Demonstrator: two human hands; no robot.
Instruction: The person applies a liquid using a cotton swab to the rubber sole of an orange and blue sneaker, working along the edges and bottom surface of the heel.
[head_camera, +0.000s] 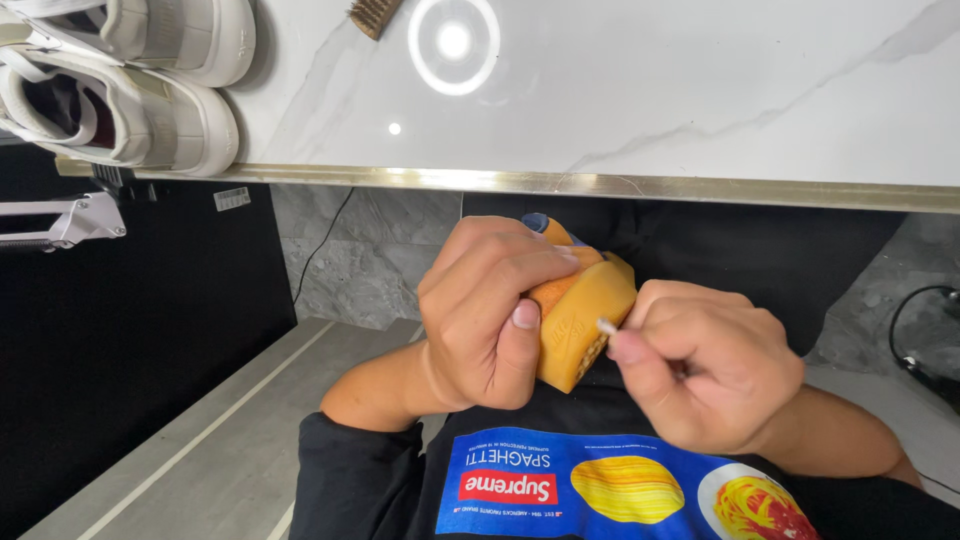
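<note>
Head view: a marble table (700, 90) bears two white sneakers (130, 80) and a brush (373, 14). Below its edge, the left hand (485, 310) clasps an orange shoe (585, 320), heel toward the lap, long axis running up-left. The right hand (715, 365) pinches a small white stick (606, 326) against its sole.

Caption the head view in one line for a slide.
Left hand grips an orange shoe while right hand pokes a thin white stick at its sole, below a marble table.

Matt orange suede-like upper and rubbery sole are seen on the shoe (585, 310), glossy white marble on the tabletop (650, 90) edged in brushed metal, smooth leather-like finish on the white sneakers (130, 80).
</note>
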